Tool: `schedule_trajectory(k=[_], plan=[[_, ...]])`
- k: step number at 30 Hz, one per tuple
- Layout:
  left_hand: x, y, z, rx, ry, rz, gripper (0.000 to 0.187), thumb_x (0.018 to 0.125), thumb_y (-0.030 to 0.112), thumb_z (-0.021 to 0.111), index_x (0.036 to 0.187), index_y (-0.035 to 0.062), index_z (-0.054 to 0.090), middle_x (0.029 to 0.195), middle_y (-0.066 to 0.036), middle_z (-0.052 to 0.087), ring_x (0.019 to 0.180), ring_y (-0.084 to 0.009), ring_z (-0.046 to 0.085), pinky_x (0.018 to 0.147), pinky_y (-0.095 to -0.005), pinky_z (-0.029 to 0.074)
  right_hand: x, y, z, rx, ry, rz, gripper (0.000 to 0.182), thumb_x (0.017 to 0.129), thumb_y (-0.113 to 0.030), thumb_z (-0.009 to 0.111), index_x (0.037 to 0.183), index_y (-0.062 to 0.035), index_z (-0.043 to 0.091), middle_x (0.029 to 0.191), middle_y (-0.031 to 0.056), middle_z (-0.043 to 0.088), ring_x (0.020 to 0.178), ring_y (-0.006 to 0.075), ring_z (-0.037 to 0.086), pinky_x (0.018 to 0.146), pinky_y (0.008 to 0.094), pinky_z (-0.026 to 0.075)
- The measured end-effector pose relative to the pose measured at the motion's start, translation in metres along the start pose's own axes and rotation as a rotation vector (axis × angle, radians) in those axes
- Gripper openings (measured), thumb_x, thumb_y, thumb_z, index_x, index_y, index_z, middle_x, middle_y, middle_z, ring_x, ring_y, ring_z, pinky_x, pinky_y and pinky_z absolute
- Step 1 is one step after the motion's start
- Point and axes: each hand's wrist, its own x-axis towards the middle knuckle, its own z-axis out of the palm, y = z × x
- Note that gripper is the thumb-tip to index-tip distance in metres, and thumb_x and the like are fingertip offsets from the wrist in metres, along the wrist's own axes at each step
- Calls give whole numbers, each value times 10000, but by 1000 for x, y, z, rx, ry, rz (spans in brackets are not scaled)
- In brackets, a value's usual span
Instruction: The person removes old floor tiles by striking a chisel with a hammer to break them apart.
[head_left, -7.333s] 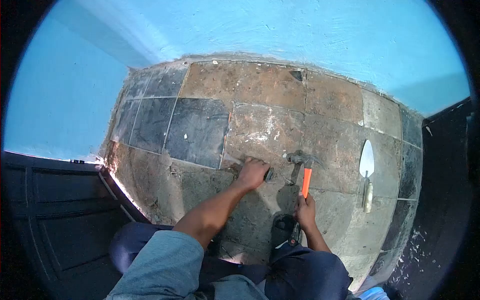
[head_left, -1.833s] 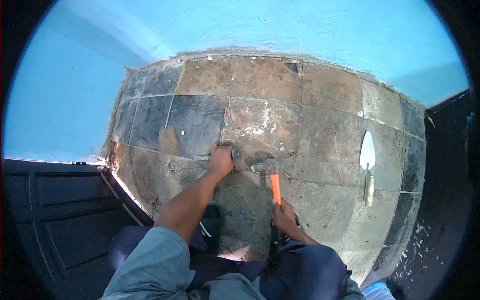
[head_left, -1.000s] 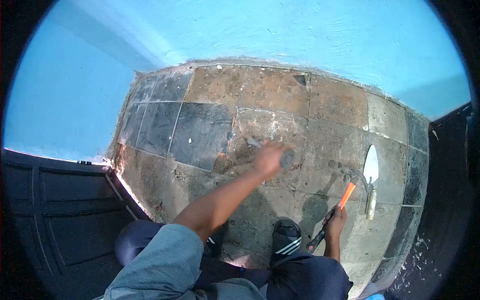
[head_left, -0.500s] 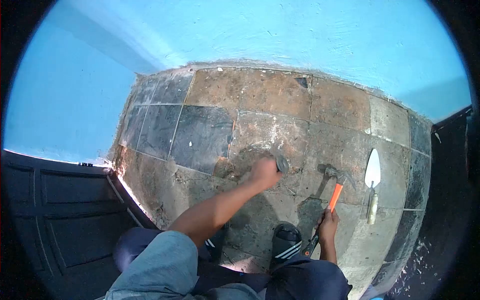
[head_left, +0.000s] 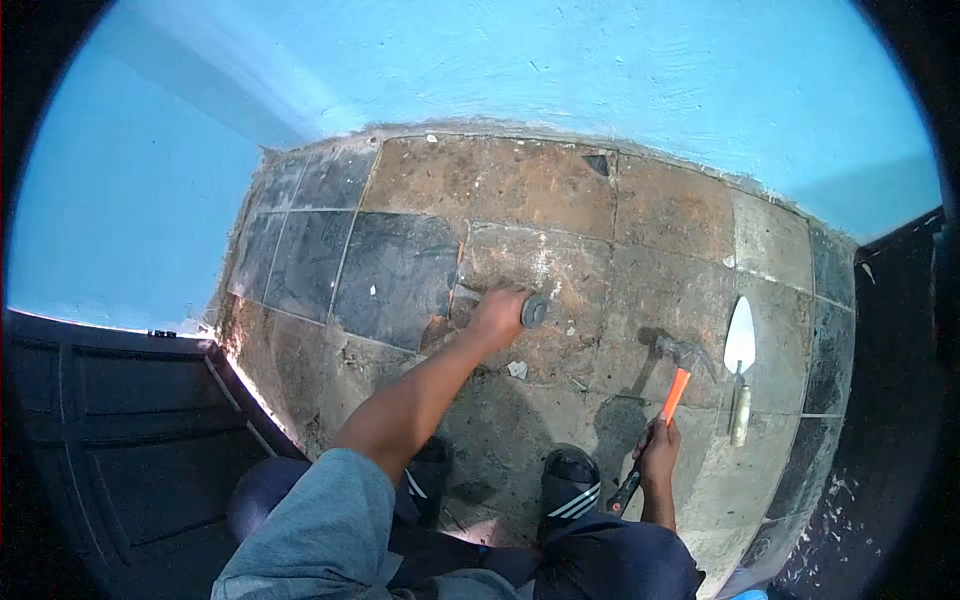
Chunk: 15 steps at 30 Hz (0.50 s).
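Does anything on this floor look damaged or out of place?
Yes. The floor tiles near the chisel in the left hand are stripped to rough brown mortar, with a loose chip lying below, while the dark tile beside it looks intact.

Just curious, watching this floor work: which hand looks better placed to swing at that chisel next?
The right hand, probably. It grips the orange-handled hammer, whose head is raised beside the chisel. The left hand is wrapped around the chisel, holding it against the floor tile.
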Motion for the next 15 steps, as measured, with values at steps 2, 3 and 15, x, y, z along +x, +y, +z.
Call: schedule_trajectory(k=[2, 3, 15], plan=[[0, -1, 7, 16, 17, -5, 241, 787, 120, 688, 1018, 50, 694, 1012, -192, 688, 1003, -387, 643, 909, -497, 495, 2, 5, 0, -19, -15, 9, 360, 1087, -396, 428, 968, -77, 545, 596, 3, 455, 443, 110, 444, 409, 270, 396], [1, -1, 8, 24, 27, -6, 232, 786, 120, 687, 1007, 48, 693, 1011, -193, 686, 1000, -389, 643, 909, -495, 495, 3, 4, 3, -26, -28, 13, 355, 1087, -396, 429, 1011, -73, 557, 601, 4, 458, 448, 112, 447, 418, 272, 402], [20, 0, -1, 35, 31, -92, 206, 748, 141, 726, 934, 56, 700, 951, -195, 692, 938, -405, 661, 847, -511, 524, 44, -41, 16, 650, -135, 351, 200, 1049, -267, 515, 1141, -93, 548, 717, 8, 498, 539, 142, 492, 519, 306, 472]])
